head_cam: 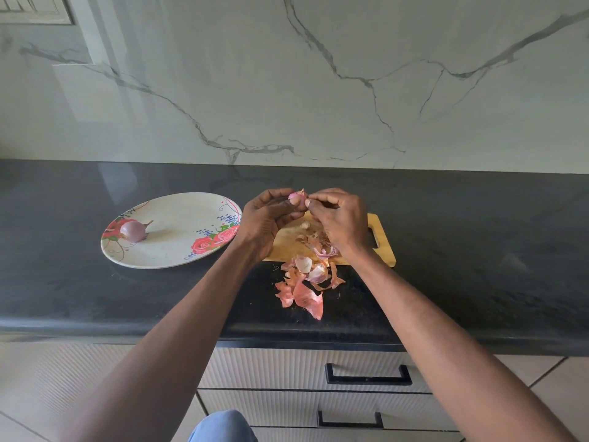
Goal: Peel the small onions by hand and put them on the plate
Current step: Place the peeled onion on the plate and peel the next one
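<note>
Onion in hand: we see a small pink-purple onion (297,196), glossy and rounded with a dry pointed tip, held up above the far edge of the wooden board.
Left hand (266,221): our fingers curl round the onion from the left, thumb against its front.
Right hand (339,218): fingertips pinch at the onion's right side, on its skin.
Peeled onion (133,230): smooth purple bulb with a thin stalk, lying on the plate's left part.
Plate (178,250): round, white, printed with red roses, left of the board.
Cutting board (381,247): pale wood, rectangular, handle slot at right.
Skins (306,282): papery orange-pink curls, heaped across the board's near edge onto the tabletop.
Tabletop (478,250): dark, polished stone.
</note>
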